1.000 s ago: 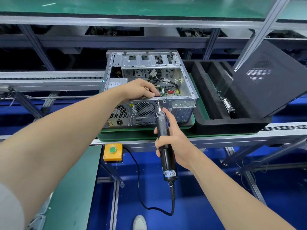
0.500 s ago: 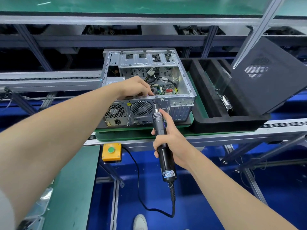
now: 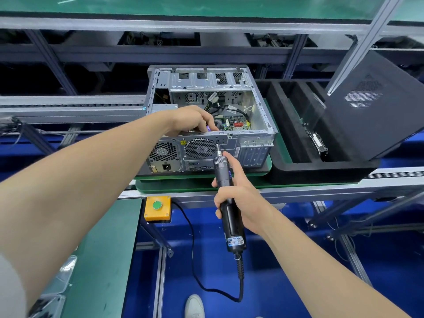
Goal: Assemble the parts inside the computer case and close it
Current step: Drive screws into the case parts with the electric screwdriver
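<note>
An open silver computer case (image 3: pixel 259 111) lies on a green pallet (image 3: pixel 202 184), its rear panel with fan grille facing me. My left hand (image 3: pixel 195 121) reaches over the rear top edge into the case, fingers curled on something inside next to the fan; what it holds is hidden. My right hand (image 3: pixel 238 196) grips a black electric screwdriver (image 3: pixel 226 187), whose bit touches the rear panel just right of the fan grille. The black side panel (image 3: pixel 376 106) leans against a post to the right.
A black foam tray (image 3: pixel 321 173) with compartments and a metal part sits right of the case on the conveyor. A yellow box with a green button (image 3: pixel 157 208) hangs below the rail. The screwdriver's cord (image 3: pixel 195 260) loops down. A green bench surface (image 3: pixel 103 260) is at my left.
The view has shifted slightly. The screwdriver bit has stayed against the rear panel by the fan, and my left hand has stayed inside the case's rear edge.
</note>
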`<state>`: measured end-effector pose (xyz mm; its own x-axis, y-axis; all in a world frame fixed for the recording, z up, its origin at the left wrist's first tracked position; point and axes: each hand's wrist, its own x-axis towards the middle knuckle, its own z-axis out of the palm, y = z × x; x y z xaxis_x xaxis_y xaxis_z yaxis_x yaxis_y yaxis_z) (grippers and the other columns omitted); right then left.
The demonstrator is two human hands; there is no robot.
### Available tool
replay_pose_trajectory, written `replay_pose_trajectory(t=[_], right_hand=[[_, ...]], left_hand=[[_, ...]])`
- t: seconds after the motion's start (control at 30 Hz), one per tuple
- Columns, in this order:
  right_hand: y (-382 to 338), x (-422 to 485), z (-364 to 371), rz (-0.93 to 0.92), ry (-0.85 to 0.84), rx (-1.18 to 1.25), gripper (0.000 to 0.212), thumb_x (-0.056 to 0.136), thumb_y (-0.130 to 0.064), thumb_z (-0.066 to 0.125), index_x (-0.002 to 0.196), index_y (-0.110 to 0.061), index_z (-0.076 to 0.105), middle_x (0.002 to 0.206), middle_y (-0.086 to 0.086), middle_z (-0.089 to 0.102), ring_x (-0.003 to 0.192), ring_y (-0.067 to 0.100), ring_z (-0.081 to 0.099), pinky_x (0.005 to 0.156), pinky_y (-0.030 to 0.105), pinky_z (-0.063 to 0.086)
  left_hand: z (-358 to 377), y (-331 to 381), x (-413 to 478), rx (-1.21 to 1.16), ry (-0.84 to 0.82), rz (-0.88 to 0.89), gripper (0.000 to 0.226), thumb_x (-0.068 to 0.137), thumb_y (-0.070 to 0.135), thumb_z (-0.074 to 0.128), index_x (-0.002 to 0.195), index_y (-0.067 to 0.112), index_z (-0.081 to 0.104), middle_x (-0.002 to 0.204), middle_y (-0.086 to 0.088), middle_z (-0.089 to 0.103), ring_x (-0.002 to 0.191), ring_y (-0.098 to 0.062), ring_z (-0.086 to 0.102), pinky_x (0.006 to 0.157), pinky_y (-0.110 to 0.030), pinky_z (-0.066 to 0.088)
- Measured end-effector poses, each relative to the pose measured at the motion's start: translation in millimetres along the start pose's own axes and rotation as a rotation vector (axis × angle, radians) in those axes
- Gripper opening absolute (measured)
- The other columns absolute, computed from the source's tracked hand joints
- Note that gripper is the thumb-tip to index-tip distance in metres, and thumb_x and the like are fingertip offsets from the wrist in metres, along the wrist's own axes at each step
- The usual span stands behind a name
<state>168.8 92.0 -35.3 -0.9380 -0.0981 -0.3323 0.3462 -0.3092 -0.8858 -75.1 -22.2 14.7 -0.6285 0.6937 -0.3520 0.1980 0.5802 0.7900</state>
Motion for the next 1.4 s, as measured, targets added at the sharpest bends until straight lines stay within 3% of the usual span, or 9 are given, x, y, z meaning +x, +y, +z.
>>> replay_pose_trajectory(t=[0.1, 0.27, 0.5, 0.67, 0.93, 1.07, 1.17, 1.23, 1.4], right_hand=[[0, 0, 0, 0.001, -0.002, 0.004, 0.107, 0.071, 0.014, 0.059, 0.138, -0.068, 0.043, 0.113, 0.016, 0.051, 0.065, 0.026, 0.052, 0.063, 0.043, 0.052], [-2, 0, 0, 0.004, -0.006, 0.005, 0.106, 0.071, 0.013, 0.059, 0.137, -0.068, 0.043, 0.113, 0.016, 0.051, 0.064, 0.025, 0.052, 0.062, 0.042, 0.053], [-3, -1, 1, 0.003, -0.013, 0.004, 0.106, 0.071, 0.014, 0.059, 0.137, -0.068, 0.043, 0.114, 0.017, 0.051, 0.064, 0.025, 0.051, 0.062, 0.042, 0.053], [-1, -4, 2, -0.005, -0.004, 0.002, 0.106, 0.073, 0.015, 0.055, 0.138, -0.067, 0.043, 0.11, 0.015, 0.051, 0.061, 0.024, 0.049, 0.059, 0.039, 0.05], [-3, -2, 1, -0.012, 0.0, -0.018, 0.107, 0.073, 0.015, 0.057, 0.14, -0.067, 0.041, 0.11, 0.015, 0.051, 0.061, 0.023, 0.05, 0.061, 0.041, 0.051], [-5, 0, 0, -0.012, -0.005, -0.024, 0.107, 0.073, 0.015, 0.057, 0.139, -0.068, 0.041, 0.111, 0.016, 0.051, 0.062, 0.023, 0.051, 0.061, 0.041, 0.052], [-6, 1, 0, -0.012, -0.004, -0.024, 0.107, 0.073, 0.015, 0.057, 0.139, -0.068, 0.042, 0.111, 0.015, 0.051, 0.061, 0.023, 0.051, 0.061, 0.042, 0.052], [-5, 2, 0, -0.01, -0.003, -0.025, 0.107, 0.073, 0.015, 0.058, 0.139, -0.068, 0.042, 0.111, 0.015, 0.051, 0.062, 0.023, 0.052, 0.061, 0.042, 0.052], [-5, 2, -2, -0.011, -0.004, -0.027, 0.107, 0.073, 0.015, 0.058, 0.138, -0.068, 0.042, 0.111, 0.016, 0.051, 0.063, 0.024, 0.051, 0.061, 0.042, 0.052]], left_hand=[[0, 1, 1, 0.033, 0.005, -0.022, 0.031, 0.085, -0.006, 0.05, 0.081, 0.015, 0.073, 0.123, -0.008, 0.07, 0.092, -0.022, 0.05, 0.069, -0.034, 0.031], [-2, 6, -3, 0.053, 0.002, -0.044, 0.032, 0.084, -0.008, 0.047, 0.084, 0.012, 0.071, 0.092, 0.013, 0.07, 0.083, -0.023, 0.045, 0.062, -0.03, 0.033], [-1, 9, -2, 0.077, 0.002, -0.038, 0.039, 0.083, -0.009, 0.045, 0.076, 0.019, 0.071, 0.091, 0.007, 0.063, 0.086, -0.026, 0.039, 0.068, -0.036, 0.033], [-2, 9, -3, 0.062, -0.01, -0.034, 0.033, 0.086, -0.009, 0.047, 0.083, 0.013, 0.07, 0.074, 0.021, 0.07, 0.078, -0.015, 0.054, 0.061, -0.027, 0.036], [-1, 7, -7, 0.04, -0.04, 0.037, 0.009, 0.088, 0.0, 0.059, 0.086, 0.006, 0.066, 0.071, 0.021, 0.068, 0.07, -0.004, 0.059, 0.07, -0.03, 0.039], [-2, 9, -10, 0.084, -0.039, 0.045, 0.011, 0.089, 0.009, 0.064, 0.094, -0.001, 0.064, 0.07, 0.027, 0.065, 0.062, 0.012, 0.057, 0.095, -0.057, 0.042], [0, 10, -13, 0.072, -0.038, 0.052, 0.004, 0.089, 0.007, 0.065, 0.088, 0.008, 0.069, 0.073, 0.024, 0.067, 0.067, 0.001, 0.056, 0.061, -0.036, 0.044], [0, 10, -14, 0.051, -0.029, 0.041, 0.01, 0.089, 0.005, 0.066, 0.086, 0.014, 0.07, 0.078, 0.02, 0.069, 0.066, -0.002, 0.053, 0.054, -0.026, 0.034], [0, 9, -12, 0.031, -0.019, 0.028, 0.013, 0.09, 0.004, 0.066, 0.087, 0.016, 0.071, 0.083, 0.024, 0.071, 0.079, 0.004, 0.055, 0.089, -0.038, 0.039]])
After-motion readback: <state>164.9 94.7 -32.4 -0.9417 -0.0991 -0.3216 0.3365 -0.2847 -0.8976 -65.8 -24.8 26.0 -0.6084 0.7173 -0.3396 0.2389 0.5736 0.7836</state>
